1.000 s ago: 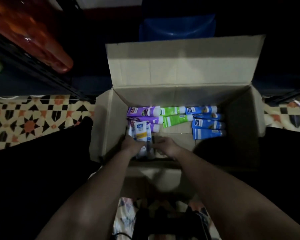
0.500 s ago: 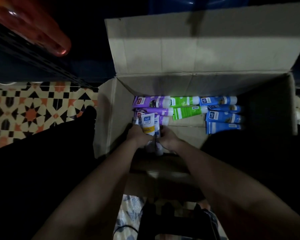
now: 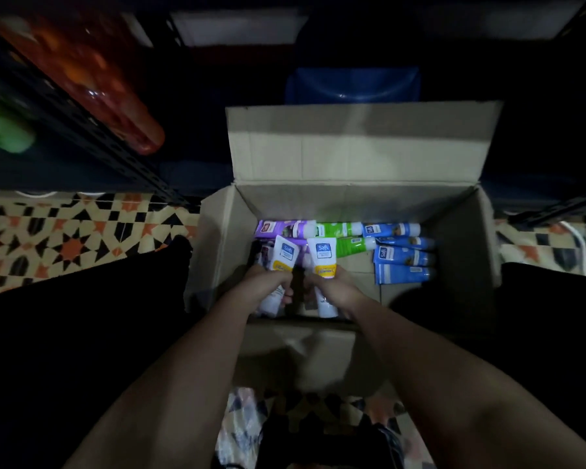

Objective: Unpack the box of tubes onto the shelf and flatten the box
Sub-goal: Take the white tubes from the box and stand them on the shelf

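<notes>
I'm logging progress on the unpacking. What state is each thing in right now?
cardboard box: open, far flap upright, not flattened.
left hand: grips a white tube.
right hand: grips another white tube.
purple tubes: lying in the box.
green tubes: lying in the box.
blue tubes: lying in the box.

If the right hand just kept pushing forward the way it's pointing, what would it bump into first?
Probably the green tubes lying on the box floor just beyond the right hand, which grips a white tube. Behind them stands the box's far wall. Depth is hard to judge here.
</notes>
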